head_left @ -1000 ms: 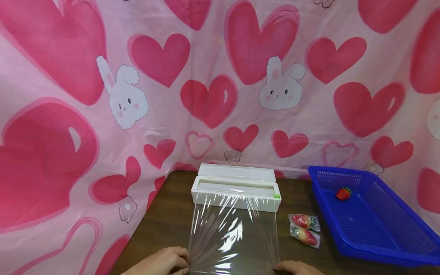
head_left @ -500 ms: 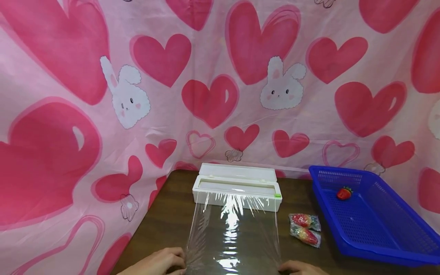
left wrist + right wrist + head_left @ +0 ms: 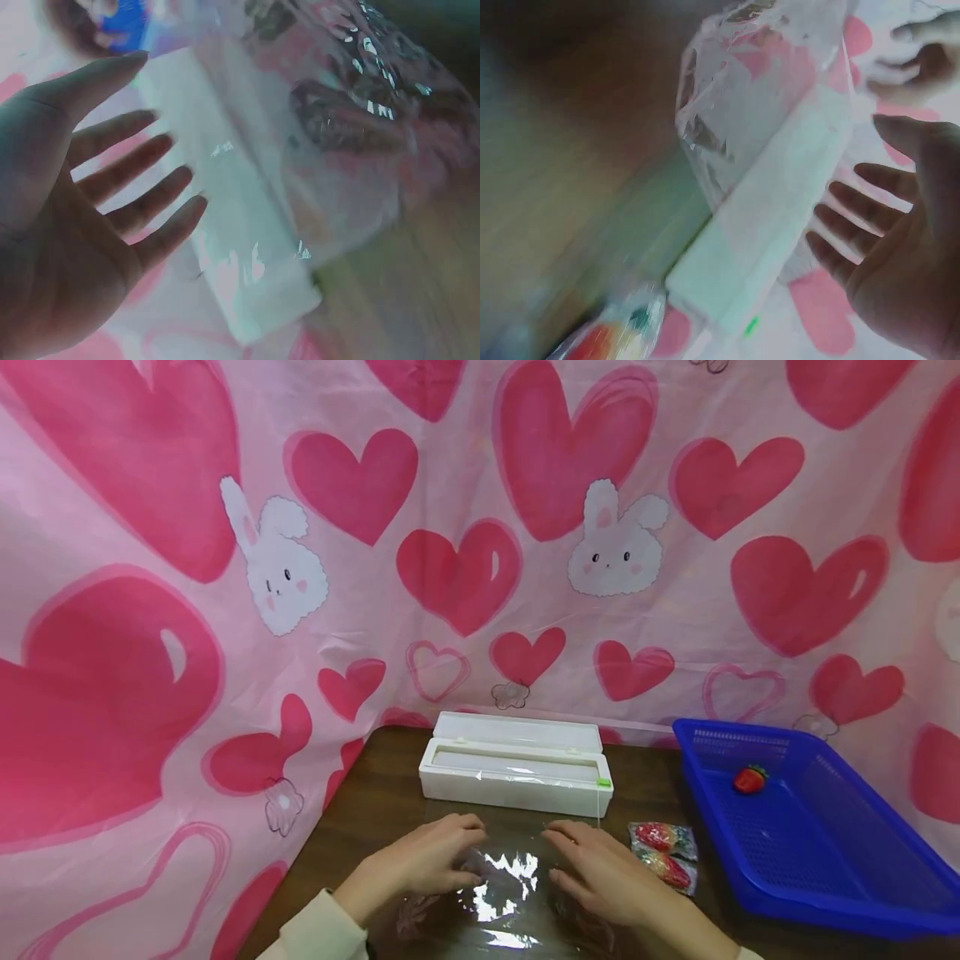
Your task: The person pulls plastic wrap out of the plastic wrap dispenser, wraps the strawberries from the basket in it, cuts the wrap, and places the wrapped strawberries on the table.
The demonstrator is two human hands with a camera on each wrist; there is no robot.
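A sheet of clear plastic wrap [image 3: 504, 885] lies over the dark table, running from a white wrap dispenser [image 3: 517, 792] whose lid stands raised at the back. Above the sheet, my left hand [image 3: 438, 858] has its fingers spread and holds nothing. Facing it from the right, my right hand [image 3: 596, 870] is likewise spread, a short gap between the two. The left wrist view shows that palm with straight fingers beside the dispenser [image 3: 232, 195] and the crinkled, shiny wrap [image 3: 341, 135]. In the right wrist view the fingers also reach past the dispenser [image 3: 761, 210], gripping nothing.
Two wrapped toy strawberries [image 3: 666, 858] lie on the table just right of my right hand. Beyond them stands a blue plastic basket [image 3: 817, 852] with one strawberry [image 3: 750, 779] inside. A pink heart-patterned cloth [image 3: 450, 460] hangs behind the table [image 3: 375, 810].
Both hands have let go of the wrap's near corners and moved forward and inward over the sheet. The stretched wrap has dropped lower toward the table.
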